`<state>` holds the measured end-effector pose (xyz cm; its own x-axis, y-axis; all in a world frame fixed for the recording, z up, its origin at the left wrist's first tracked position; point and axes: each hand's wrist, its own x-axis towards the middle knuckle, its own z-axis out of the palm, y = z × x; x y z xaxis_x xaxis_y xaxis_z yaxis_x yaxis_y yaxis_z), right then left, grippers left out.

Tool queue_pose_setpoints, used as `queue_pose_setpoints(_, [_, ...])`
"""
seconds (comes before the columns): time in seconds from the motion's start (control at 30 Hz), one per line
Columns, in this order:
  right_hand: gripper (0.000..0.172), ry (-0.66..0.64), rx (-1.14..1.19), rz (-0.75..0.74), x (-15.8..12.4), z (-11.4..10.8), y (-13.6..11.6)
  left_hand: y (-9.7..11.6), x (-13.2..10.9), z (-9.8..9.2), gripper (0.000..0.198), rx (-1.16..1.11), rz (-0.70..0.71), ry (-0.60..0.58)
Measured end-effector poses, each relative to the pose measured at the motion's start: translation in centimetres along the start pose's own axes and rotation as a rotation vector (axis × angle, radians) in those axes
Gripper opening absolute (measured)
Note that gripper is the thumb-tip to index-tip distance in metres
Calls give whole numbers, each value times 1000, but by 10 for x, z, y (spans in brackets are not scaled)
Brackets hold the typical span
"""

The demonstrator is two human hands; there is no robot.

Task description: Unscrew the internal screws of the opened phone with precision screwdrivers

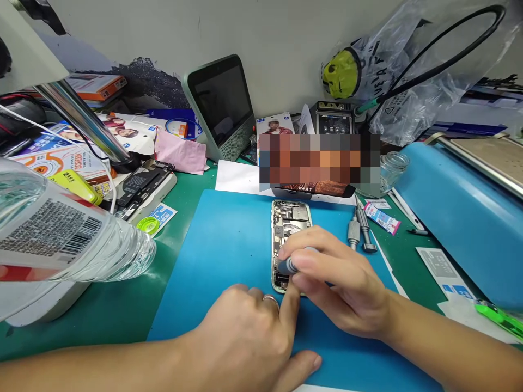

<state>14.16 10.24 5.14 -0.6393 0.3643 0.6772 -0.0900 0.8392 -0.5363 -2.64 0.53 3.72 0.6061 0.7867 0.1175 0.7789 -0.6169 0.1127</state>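
A person's right hand (pixel 339 283) pinches a slim grey screwdriver (pixel 291 265) between thumb and fingertips. Its tip points down into the near half of an opened silver-framed smartphone (pixel 291 215), whose boards and metal shields lie bare. The left hand (pixel 249 332), a ring on one finger, holds nothing. It rests loosely curled on the blue rubber work mat (pixel 220 245), with its forefinger stretched out to touch the phone's near end. The phone lies lengthwise in the middle of the mat, just beyond both hands.

Just right of the phone, two spare silver screwdrivers (pixel 359 231) lie side by side near the mat's right edge. The mat sits on a green-topped desk (pixel 183 185). At far left lies a second dismantled dark phone (pixel 143 185), and at the far side stands a grey-green smart display (pixel 223 103) with a dark screen. A blue-topped machine (pixel 461 218) fills the right.

At near left, a clear plastic water bottle (pixel 61 239) lies tilted, well apart from the phone. A lime-green round cap (pixel 147 224) rests on the desk beside it; whether the bottle is sealed cannot be told.

The likeliest mishap, on this evidence, is a slip. Only one fingertip steadies the phone, so a hard push could skid the tip across the exposed board. A tiny loosened screw could vanish into the clutter, and an unsealed bottle could spill water toward the open electronics.
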Motion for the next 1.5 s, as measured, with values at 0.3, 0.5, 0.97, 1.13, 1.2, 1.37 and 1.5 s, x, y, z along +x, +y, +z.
queue_pose_setpoints(0.3, [54, 12, -22, 24, 1, -1, 0, 0, 2, -2, 47, 4, 4, -3])
queue_pose_setpoints(0.5, [49, 41, -98, 102, -2, -2, -2, 0, 1, -4, 66, -16, 11, 2])
queue_pose_setpoints(0.97, [54, 28, 26, 36, 0, -1, 5, -1, 1, -6, 65, -18, 19, 5])
queue_pose_setpoints(1.13, [51, 16, -2, 36, 3, 0, 1, -1, 1, -5, 48, -23, 8, -17])
queue_pose_setpoints(1.2, [54, 4, 2, 29, 3, 0, 0, -1, 1, -4, 47, -8, 10, 2])
queue_pose_setpoints(1.37, [58, 5, 84, 61, 0, 3, 0, -1, 0, 2, 47, 6, 10, 50])
queue_pose_setpoints(1.5, [54, 22, 98, 94, -3, 5, 0, 0, 0, 6, 47, 10, 4, 88])
